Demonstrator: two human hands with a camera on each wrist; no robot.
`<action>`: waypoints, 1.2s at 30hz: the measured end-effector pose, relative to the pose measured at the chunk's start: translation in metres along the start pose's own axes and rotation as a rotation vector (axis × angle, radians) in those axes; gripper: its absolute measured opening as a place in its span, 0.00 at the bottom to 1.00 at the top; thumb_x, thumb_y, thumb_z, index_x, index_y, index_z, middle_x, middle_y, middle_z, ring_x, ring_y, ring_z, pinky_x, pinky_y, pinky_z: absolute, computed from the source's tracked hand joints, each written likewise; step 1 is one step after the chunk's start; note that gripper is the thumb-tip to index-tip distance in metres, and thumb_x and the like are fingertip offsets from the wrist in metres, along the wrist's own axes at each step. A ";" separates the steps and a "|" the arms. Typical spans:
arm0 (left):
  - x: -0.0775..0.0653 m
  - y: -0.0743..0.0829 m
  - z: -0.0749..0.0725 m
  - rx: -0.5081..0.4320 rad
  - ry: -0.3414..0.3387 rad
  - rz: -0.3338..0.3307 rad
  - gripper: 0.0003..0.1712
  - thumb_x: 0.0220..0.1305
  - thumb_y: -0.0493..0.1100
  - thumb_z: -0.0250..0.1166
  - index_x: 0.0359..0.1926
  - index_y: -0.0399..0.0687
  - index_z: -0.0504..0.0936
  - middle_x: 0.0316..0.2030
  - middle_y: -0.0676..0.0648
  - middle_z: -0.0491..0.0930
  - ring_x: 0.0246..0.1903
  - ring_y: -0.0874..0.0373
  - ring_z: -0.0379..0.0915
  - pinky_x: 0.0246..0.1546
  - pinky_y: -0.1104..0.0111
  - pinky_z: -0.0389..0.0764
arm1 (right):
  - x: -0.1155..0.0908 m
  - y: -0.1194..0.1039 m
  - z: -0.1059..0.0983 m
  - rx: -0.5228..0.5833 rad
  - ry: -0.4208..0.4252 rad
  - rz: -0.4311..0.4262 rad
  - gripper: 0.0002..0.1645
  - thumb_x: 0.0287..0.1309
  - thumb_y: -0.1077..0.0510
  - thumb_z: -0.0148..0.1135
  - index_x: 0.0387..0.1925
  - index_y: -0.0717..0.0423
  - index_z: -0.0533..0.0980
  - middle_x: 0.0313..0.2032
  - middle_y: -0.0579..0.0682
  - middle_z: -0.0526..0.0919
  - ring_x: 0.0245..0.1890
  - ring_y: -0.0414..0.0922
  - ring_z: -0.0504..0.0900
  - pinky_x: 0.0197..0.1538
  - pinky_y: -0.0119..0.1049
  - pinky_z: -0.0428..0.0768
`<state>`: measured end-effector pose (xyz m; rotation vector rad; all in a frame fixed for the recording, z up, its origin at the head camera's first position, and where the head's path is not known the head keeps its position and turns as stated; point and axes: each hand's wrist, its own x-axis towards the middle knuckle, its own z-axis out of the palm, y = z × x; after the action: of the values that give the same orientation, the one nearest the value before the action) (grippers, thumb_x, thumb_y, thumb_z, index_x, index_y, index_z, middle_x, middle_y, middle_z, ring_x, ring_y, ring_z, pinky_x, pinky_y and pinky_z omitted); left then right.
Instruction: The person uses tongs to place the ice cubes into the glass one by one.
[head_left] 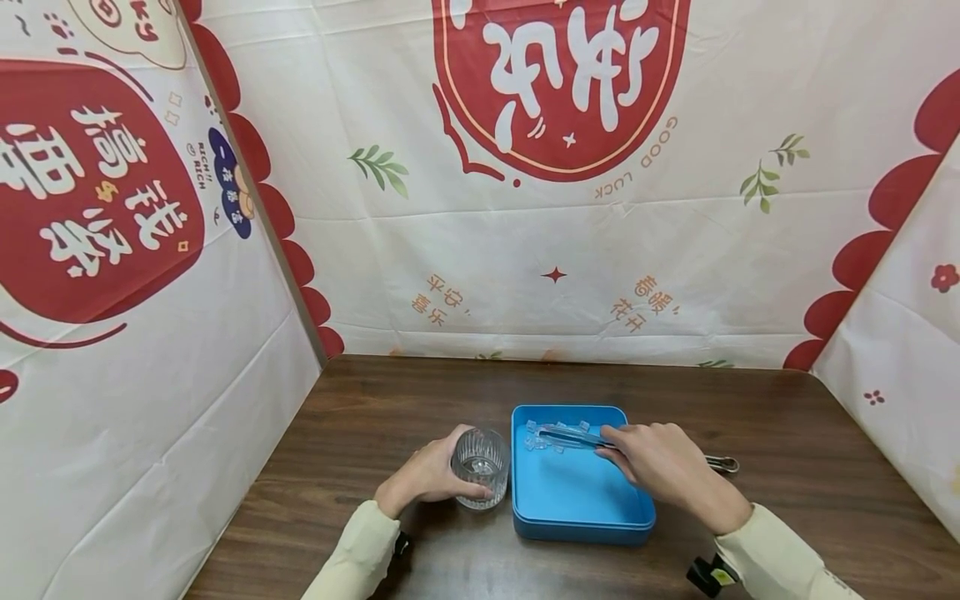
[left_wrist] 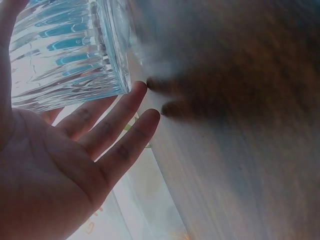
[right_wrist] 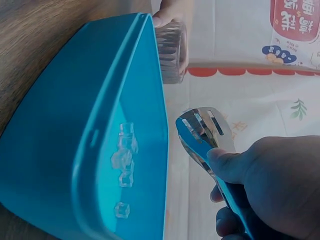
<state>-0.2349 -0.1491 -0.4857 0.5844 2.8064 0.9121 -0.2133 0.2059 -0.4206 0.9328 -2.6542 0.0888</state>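
Note:
My left hand holds a clear ribbed glass at the left of a blue box, thumb on the near side. In the left wrist view the fingers reach past the glass, their tips close to the tabletop. My right hand grips metal tongs over the blue box. Several small clear cubes lie inside it, towards its far left corner. The slotted tong head is above the box; whether a cube is between its arms, I cannot tell.
Everything stands on a dark wooden table. Printed white cloth hangs behind it, with more cloth along the left and right sides. The box has raised walls all round.

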 end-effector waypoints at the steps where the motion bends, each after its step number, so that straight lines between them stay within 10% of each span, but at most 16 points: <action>1: 0.000 0.000 0.000 0.001 0.000 -0.003 0.54 0.39 0.72 0.76 0.65 0.60 0.65 0.47 0.52 0.81 0.45 0.56 0.77 0.44 0.58 0.78 | 0.001 -0.001 -0.001 -0.002 0.004 -0.003 0.10 0.60 0.49 0.68 0.30 0.44 0.74 0.17 0.37 0.72 0.12 0.32 0.61 0.16 0.27 0.57; 36: 0.000 0.000 0.000 -0.015 -0.019 -0.017 0.53 0.41 0.71 0.76 0.66 0.59 0.65 0.47 0.52 0.80 0.44 0.57 0.77 0.44 0.57 0.77 | 0.031 -0.035 -0.010 -0.012 0.164 -0.114 0.10 0.60 0.47 0.68 0.30 0.45 0.76 0.16 0.38 0.69 0.11 0.33 0.62 0.16 0.25 0.54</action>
<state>-0.2344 -0.1492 -0.4858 0.5634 2.7806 0.9191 -0.2119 0.1618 -0.4031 1.0249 -2.4448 0.1166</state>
